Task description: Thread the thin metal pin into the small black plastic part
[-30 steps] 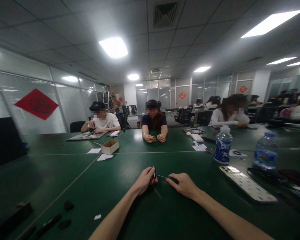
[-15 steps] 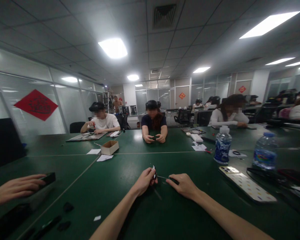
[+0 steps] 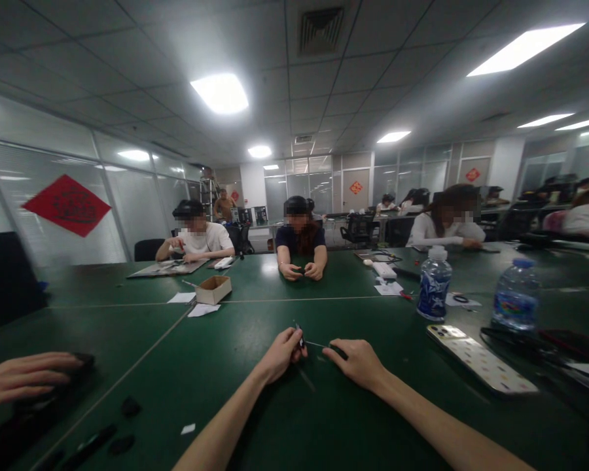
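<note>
Two hands work apart over the green tabletop point(image 3: 255, 327). The left hand point(image 3: 281, 353) pinches one small dark-and-white piece point(image 3: 300, 339) between thumb and fingers, near the middle of the view. The right hand point(image 3: 357, 361) is closed around the dark handle of one thin-shafted tool point(image 3: 339, 350), its shaft pointing at the piece; whether the tip touches it, I cannot tell.

To the right stand two bottles, one with a pale cap point(image 3: 432, 288) and one with a blue cap point(image 3: 515, 297), with one phone point(image 3: 481, 362) lying just in front of them. Farther off on the left sits one open box point(image 3: 213, 290), two white papers point(image 3: 204, 311) beside it. One co-worker's hand point(image 3: 27, 376) rests on a dark object at the left edge.
</note>
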Available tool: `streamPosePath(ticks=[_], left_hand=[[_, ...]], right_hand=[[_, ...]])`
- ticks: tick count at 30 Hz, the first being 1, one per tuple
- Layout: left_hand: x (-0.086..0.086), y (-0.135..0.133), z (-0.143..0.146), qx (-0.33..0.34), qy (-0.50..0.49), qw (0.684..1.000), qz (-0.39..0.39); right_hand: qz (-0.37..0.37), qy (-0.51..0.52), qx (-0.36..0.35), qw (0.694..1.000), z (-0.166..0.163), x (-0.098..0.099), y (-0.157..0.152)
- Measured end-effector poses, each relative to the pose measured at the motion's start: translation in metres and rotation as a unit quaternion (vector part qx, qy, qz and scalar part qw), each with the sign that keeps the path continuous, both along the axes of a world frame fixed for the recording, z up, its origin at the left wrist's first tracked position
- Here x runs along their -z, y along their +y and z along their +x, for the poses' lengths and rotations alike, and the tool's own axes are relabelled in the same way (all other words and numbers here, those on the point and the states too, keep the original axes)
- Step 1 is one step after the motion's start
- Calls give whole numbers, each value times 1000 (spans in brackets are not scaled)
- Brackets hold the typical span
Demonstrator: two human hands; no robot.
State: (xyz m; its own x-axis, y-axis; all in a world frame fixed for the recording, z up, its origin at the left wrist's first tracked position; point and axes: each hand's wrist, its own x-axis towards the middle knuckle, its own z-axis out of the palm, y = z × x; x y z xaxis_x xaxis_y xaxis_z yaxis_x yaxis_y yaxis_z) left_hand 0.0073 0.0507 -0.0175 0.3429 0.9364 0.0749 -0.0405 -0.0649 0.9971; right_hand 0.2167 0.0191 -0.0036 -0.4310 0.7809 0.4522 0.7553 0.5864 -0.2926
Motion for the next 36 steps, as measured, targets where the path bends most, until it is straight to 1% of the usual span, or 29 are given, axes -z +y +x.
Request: streamPosePath(ticks=[5,12,18,22,23,24,28,30,36], left_hand=[[-1,0,0,3,-9,1000,-7],[2,2,-1,5,-23,1000,-15],[2,2,-2,15,-30,999,-21],[-1,-1,-1,29,-5,999,-16],[-2,-2,-1,29,0,999,-15],[-2,-2,0,25,2,1000,-14],[0,-1,1,2,-11,1000,-14],[2,0,1,-5,-15,1000,-15],[3,0,0,-6,-17,1000,-15]], right_hand=[[-13,-3,9,1000,-1,-4,-3],[-12,-7,21,1000,-1,-3,-2],[-30,-3,19,999,-1,-4,-2],[-55,33,89,994,2,-2,5],[-59,39,98,993,3,-1,6],[-61,39,93,993,3,-1,6],[-52,18,23,998,2,-3,2],[-52,17,0,999,2,-4,-1],[-47,18,-22,998,2,-4,-1]])
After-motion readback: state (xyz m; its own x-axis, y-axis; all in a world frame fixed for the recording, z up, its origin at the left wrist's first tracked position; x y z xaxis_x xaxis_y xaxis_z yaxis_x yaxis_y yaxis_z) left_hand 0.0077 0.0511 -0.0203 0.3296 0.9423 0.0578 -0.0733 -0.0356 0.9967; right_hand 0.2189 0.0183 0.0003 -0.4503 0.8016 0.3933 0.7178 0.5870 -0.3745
